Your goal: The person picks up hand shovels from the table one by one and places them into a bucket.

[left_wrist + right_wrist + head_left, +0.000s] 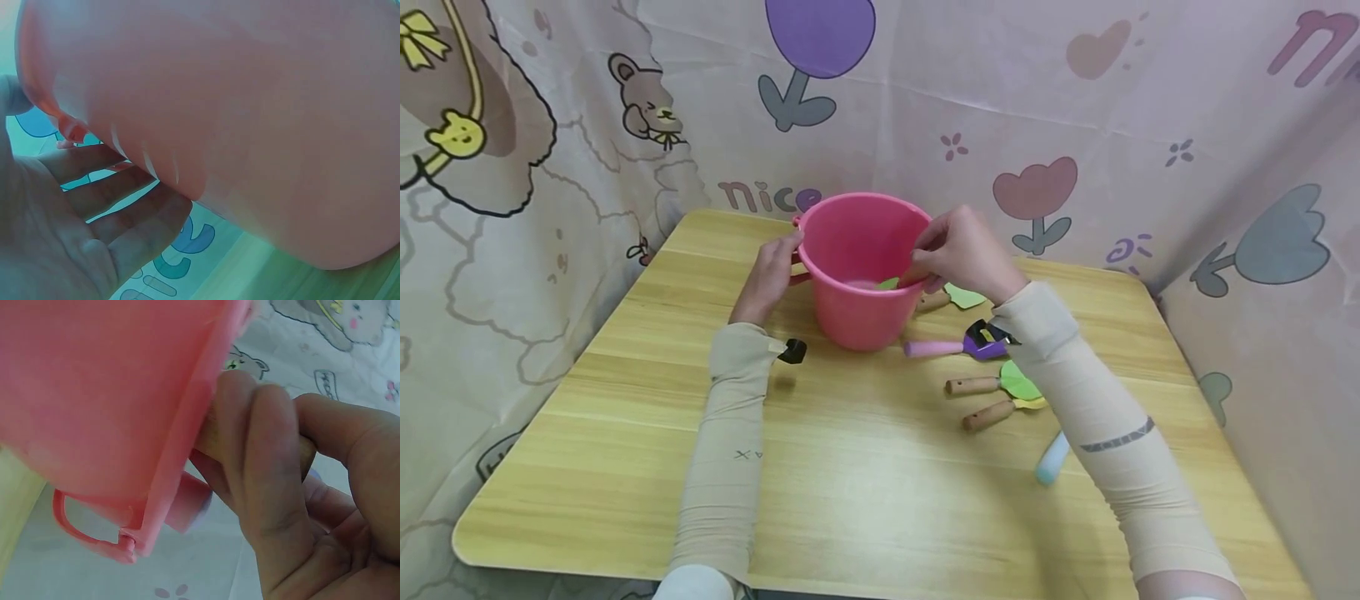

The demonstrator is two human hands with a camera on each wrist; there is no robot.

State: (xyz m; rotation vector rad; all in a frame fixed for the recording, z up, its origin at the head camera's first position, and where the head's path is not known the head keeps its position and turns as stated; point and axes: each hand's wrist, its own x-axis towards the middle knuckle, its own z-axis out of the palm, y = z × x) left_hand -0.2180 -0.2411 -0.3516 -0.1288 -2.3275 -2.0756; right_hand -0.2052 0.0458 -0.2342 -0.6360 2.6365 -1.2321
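A pink bucket point(861, 312) stands upright on the wooden table. My left hand point(767, 279) holds it at its left rim, the thumb over the edge; in the left wrist view, the fingers point(134, 215) lie against its outer wall. Over the right rim, my right hand point(962, 254) pinches the wooden handle point(306, 453) of a small tool. A bit of green point(889, 283) shows inside the bucket near that handle; the bucket wall hides the rest, so its exact kind cannot be told.
Right of the bucket lie a light-green-bladed tool point(964, 297), a purple tool with pink handle point(936, 348), a green tool with wooden handle point(1018, 382), a yellow tool with wooden handle point(992, 415) and a light-blue handle point(1052, 460). A patterned curtain point(910, 108) hangs behind the table point(850, 500).
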